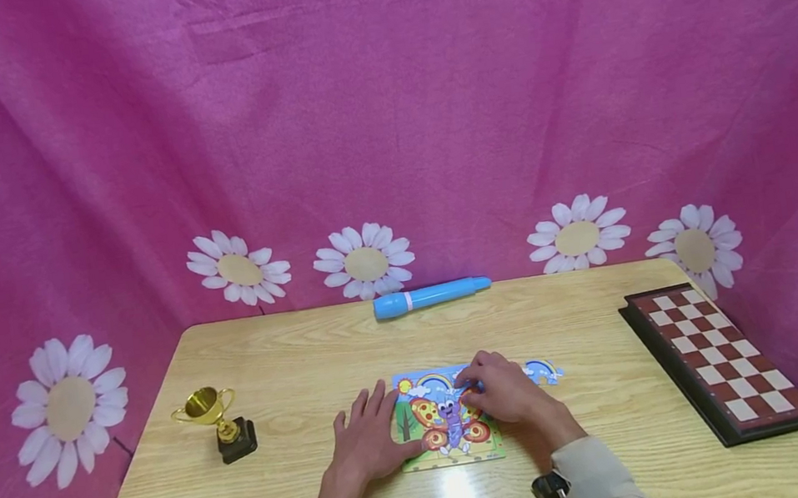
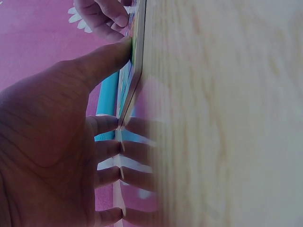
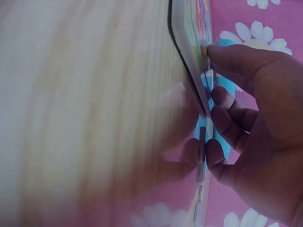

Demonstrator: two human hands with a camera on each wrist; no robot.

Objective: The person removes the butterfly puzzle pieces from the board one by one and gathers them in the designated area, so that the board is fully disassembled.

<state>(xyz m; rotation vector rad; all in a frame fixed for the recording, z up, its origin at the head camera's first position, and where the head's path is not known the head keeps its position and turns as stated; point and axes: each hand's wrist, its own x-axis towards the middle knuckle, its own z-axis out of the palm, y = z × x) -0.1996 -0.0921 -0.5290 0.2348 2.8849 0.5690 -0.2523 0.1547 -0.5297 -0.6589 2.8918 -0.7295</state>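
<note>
A butterfly jigsaw puzzle (image 1: 450, 423) lies flat on the table in the head view. My left hand (image 1: 371, 438) is spread along its left side. In the left wrist view the thumb (image 2: 111, 56) presses on the board's near edge, with the other fingertips down at its side and on the tabletop. Over the upper right part of the puzzle, my right hand (image 1: 504, 391) pinches a puzzle piece, mostly hidden by the fingers. Its bent fingers and thumb (image 3: 232, 56) stay low against the board in the right wrist view. Loose blue rainbow pieces (image 1: 542, 371) lie just right of that hand.
A gold trophy cup (image 1: 225, 423) on a black base stands at the left. A blue marker-shaped tube (image 1: 431, 297) lies along the back edge. At the right is a checkered board case (image 1: 719, 358). A pink curtain (image 1: 382, 117) with daisies hangs behind the table (image 1: 292, 356).
</note>
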